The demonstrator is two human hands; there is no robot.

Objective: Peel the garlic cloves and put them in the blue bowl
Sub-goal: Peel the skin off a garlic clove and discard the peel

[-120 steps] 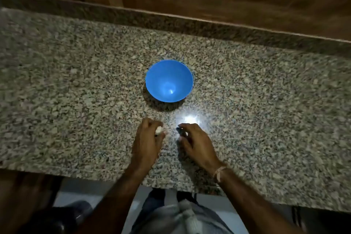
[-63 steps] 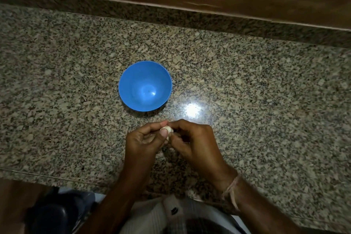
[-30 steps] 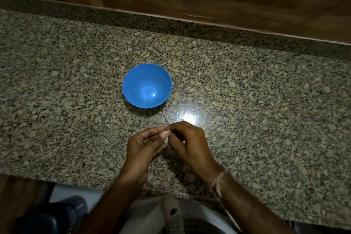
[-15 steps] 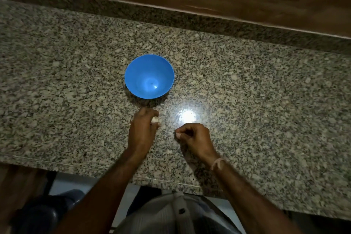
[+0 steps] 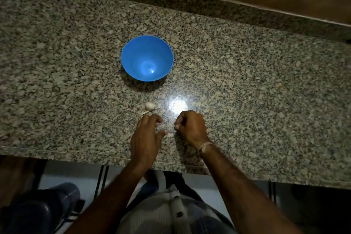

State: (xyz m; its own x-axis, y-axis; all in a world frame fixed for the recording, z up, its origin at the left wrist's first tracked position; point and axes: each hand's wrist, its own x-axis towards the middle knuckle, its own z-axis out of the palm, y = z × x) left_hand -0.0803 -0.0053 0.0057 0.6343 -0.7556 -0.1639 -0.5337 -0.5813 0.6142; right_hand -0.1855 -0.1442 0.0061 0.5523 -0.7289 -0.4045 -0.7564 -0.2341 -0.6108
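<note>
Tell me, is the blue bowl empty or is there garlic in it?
Empty. The blue bowl shows only bare blue inside; the garlic lies on the counter.

Our left hand (image 5: pixel 147 137) lies palm down over the counter (image 5: pixel 57 100) close to its near edge, fingers loosely spread, gripping nothing. Just beside it our right hand (image 5: pixel 190 127) is curled into a fist, knuckles up; its inside is hidden. Both forearms cross that near edge.

Blue bowl (image 5: pixel 147 51) on granite counter (image 5: pixel 57 66), garlic clove (image 5: pixel 150 106) just beyond left hand (image 5: pixel 147 137), right hand (image 5: pixel 190 127) curled beside it
</note>
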